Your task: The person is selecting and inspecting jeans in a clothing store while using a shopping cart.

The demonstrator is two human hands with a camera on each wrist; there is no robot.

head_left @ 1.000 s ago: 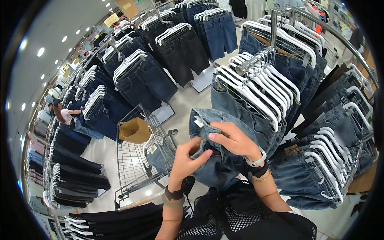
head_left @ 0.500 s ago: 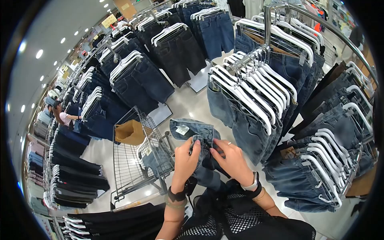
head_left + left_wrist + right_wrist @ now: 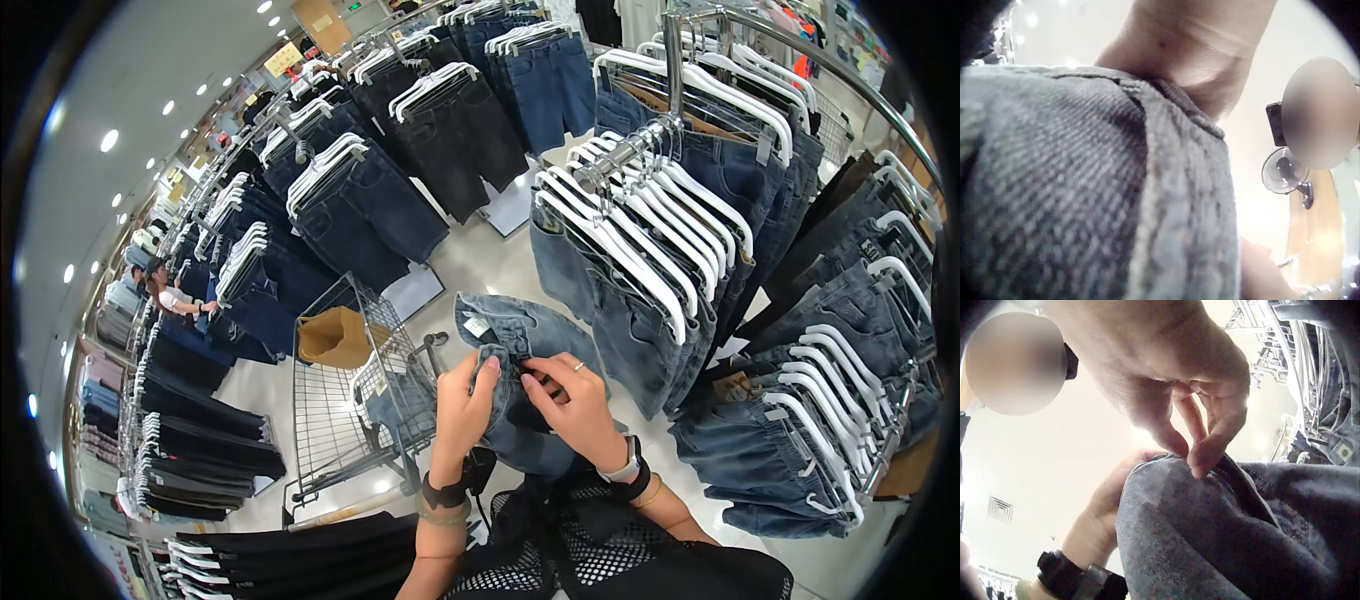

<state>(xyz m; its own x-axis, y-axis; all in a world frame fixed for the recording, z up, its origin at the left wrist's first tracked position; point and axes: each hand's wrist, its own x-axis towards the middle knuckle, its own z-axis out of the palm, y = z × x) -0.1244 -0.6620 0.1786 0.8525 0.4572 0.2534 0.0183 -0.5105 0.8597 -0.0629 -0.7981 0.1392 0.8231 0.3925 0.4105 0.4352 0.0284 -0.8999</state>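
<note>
Blue-grey denim garment (image 3: 535, 440) hangs between both hands in front of the body, a white label (image 3: 477, 326) showing inside its waistband. My left hand (image 3: 463, 405) grips the waistband edge, thumb on top. Close beside it, my right hand (image 3: 572, 405) pinches the cloth near the front opening with thumb and fingers. In the right wrist view the right hand (image 3: 1194, 406) has its fingertips on the denim (image 3: 1172, 531). Denim (image 3: 1085, 187) fills much of the left wrist view and hides the left fingers.
A wire cart (image 3: 340, 420) with a brown bag (image 3: 335, 337) and denim stands to the left. Racks of denim on white hangers (image 3: 640, 240) stand at the right; dark trousers (image 3: 290, 550) hang at the lower left. A person (image 3: 172, 297) stands far left.
Over the last second the hands have drawn closer together and the garment has swung lower and been turned. Since half a second ago, the right fingers have shifted slightly on the cloth.
</note>
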